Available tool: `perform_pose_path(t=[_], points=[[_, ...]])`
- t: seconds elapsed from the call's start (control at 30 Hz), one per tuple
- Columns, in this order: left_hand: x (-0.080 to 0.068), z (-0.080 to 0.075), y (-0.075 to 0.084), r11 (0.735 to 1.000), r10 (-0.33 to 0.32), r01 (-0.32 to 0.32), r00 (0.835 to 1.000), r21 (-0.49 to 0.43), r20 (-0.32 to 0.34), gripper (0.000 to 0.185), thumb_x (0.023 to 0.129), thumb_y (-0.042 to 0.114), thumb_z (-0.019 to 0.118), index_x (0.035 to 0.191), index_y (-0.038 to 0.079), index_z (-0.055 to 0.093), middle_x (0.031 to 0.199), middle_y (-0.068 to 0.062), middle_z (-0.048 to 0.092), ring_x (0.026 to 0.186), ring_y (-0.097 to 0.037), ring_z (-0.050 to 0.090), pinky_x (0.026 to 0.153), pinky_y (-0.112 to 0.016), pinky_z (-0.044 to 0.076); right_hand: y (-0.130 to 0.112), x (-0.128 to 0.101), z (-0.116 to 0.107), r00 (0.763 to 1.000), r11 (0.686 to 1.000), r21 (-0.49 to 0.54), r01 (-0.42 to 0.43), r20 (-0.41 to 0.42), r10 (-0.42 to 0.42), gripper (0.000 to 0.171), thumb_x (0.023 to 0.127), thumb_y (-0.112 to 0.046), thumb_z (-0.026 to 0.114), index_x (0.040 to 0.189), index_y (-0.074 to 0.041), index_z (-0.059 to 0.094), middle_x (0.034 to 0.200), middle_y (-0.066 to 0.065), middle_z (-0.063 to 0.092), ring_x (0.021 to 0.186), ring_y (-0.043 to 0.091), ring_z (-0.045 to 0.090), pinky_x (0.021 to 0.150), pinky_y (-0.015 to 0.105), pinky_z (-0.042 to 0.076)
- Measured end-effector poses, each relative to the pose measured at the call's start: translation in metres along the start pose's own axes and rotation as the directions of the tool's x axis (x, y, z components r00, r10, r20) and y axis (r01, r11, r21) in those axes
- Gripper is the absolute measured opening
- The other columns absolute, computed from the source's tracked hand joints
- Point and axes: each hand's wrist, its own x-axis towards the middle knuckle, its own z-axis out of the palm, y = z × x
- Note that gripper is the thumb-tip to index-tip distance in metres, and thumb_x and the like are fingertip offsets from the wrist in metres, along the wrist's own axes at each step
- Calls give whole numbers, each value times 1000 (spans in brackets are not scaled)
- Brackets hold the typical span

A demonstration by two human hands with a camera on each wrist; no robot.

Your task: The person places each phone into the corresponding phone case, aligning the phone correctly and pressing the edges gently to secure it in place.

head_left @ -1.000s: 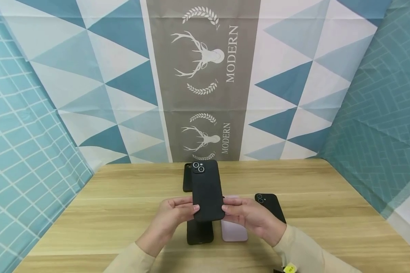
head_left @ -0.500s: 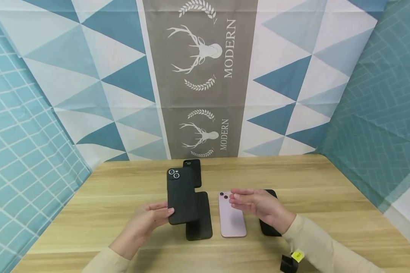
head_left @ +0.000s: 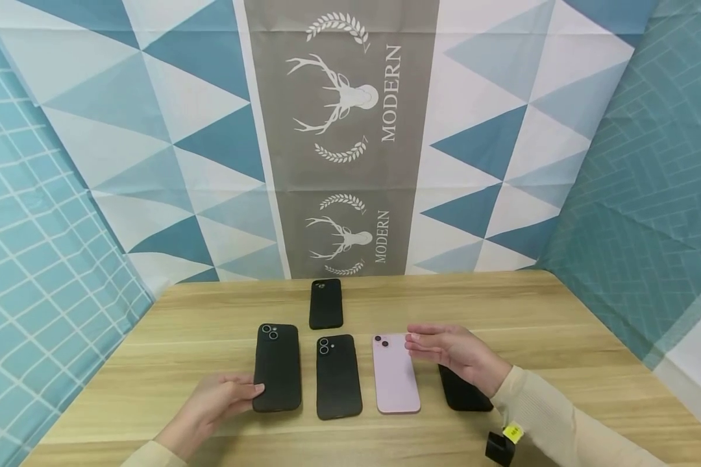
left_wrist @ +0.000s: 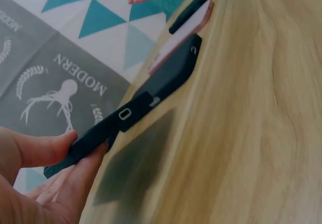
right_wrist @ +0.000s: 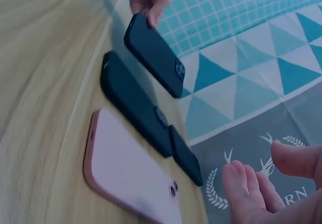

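Note:
My left hand (head_left: pixel 210 403) pinches a black phone (head_left: pixel 278 368) by its left long edge, thumb on its back and fingers beneath. In the left wrist view the held phone (left_wrist: pixel 103 128) is above the tabletop, casting a shadow below. To its right, a second black phone (head_left: pixel 339 379) and a pink phone (head_left: pixel 396 379) lie with their cameras up. My right hand (head_left: pixel 458 353) hovers with fingers extended, its fingertips overlapping the pink phone's upper right corner. Partly hidden under it lies another black phone (head_left: pixel 466 392). The right wrist view shows these right fingers (right_wrist: pixel 246 191) holding nothing.
Farther back on the wooden table (head_left: pixel 210 311) lies a smaller black phone or case (head_left: pixel 326 303). A patterned cloth backdrop (head_left: pixel 350 130) rises behind the table's back edge. A small black block (head_left: pixel 500 447) with a yellow tag hangs near the right sleeve.
My right hand has let go of the black phone and moved right. My left hand has carried that phone left and lowered it, uncovering the second black phone.

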Motion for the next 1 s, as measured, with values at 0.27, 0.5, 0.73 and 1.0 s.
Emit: perform_pose_path(t=[0.27, 0.5, 0.73, 1.0], points=[[3, -3, -9, 999, 33, -33, 999, 12, 29, 40, 81, 4, 70, 112, -20, 59, 99, -15, 74, 84, -12, 71, 78, -26, 60, 12, 8, 7, 981, 871, -487, 62, -132, -143, 43, 82, -9, 73, 119, 9, 61, 108, 17, 72, 91, 14, 69, 86, 34, 58], [3, -4, -11, 1000, 5, -5, 999, 9, 39, 39, 83, 4, 68, 113, -19, 59, 102, -19, 73, 86, -15, 72, 78, -27, 59, 24, 14, 17, 960, 587, -798, 138, -38, -277, 38, 72, -12, 82, 104, 3, 69, 99, 15, 72, 89, 23, 68, 77, 33, 58], [6, 2, -3, 997, -53, 57, 994, 43, -100, 42, 79, 1, 72, 113, -20, 58, 96, -19, 73, 83, -20, 73, 77, -29, 60, 30, 16, 39, 959, 411, -907, 94, -29, -282, 55, 62, -9, 88, 110, 5, 66, 113, 20, 68, 107, 33, 64, 91, 47, 54], [8, 7, 5, 980, -69, 106, 975, 171, -211, 39, 75, 0, 73, 108, -18, 63, 98, -25, 71, 81, -23, 73, 74, -33, 61, 33, 18, 46, 956, 277, -955, 107, 22, -292, 62, 55, -15, 93, 103, 10, 64, 101, 21, 69, 99, 32, 65, 89, 44, 54]])
